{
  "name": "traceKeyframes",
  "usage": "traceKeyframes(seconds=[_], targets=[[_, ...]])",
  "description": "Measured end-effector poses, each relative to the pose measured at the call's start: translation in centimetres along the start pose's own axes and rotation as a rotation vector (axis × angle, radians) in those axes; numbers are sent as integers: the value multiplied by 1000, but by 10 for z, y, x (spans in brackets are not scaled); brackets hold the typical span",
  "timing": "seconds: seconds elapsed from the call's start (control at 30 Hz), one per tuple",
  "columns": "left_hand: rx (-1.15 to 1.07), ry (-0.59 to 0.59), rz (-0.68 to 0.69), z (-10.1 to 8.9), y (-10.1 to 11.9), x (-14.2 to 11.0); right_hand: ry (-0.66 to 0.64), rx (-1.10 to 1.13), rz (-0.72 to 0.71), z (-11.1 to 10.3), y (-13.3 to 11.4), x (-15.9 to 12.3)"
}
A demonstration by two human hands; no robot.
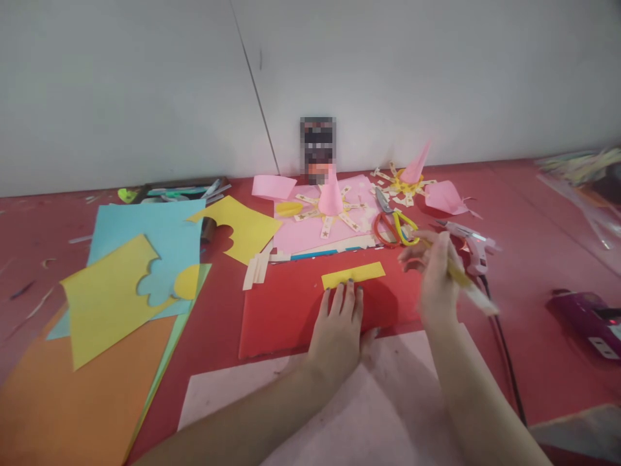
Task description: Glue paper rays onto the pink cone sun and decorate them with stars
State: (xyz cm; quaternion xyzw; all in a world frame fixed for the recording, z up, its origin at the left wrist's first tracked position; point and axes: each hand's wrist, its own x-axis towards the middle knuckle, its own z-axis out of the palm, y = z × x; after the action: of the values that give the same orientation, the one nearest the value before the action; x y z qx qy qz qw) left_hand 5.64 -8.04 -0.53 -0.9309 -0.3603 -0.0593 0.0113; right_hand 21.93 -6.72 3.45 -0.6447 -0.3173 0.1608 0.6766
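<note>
My left hand (338,323) lies flat with fingers stretched out, its fingertips at the lower edge of a yellow paper strip (353,275). Beneath the strip is a flat red board (281,323) on the table. To the right, my right hand (438,278) is raised above the board's right end. Its fingers are closed round a slim yellow tool with a whitish end (480,299), blurred, so its exact kind is unclear. Just beyond that hand lie scissors (398,226) with red and yellow handles. A pink glue gun (475,249) rests to their right.
Yellow cut sheets (111,298), a blue sheet (145,223) and an orange sheet (87,388) spread at left. Pink paper cones (330,197) with patterned strips stand at the back. A pale pink sheet (388,401) lies in front, and a purple device (589,323) at right.
</note>
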Motion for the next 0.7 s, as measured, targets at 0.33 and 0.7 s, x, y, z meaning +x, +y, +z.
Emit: traceKeyframes(seconds=[0.33,0.7], targets=[[-17,22,29,3,-2,-2,-453,65,72,45,-10,-23],[71,-43,6,2,2,-4,-522,159,298,57,34,-26]])
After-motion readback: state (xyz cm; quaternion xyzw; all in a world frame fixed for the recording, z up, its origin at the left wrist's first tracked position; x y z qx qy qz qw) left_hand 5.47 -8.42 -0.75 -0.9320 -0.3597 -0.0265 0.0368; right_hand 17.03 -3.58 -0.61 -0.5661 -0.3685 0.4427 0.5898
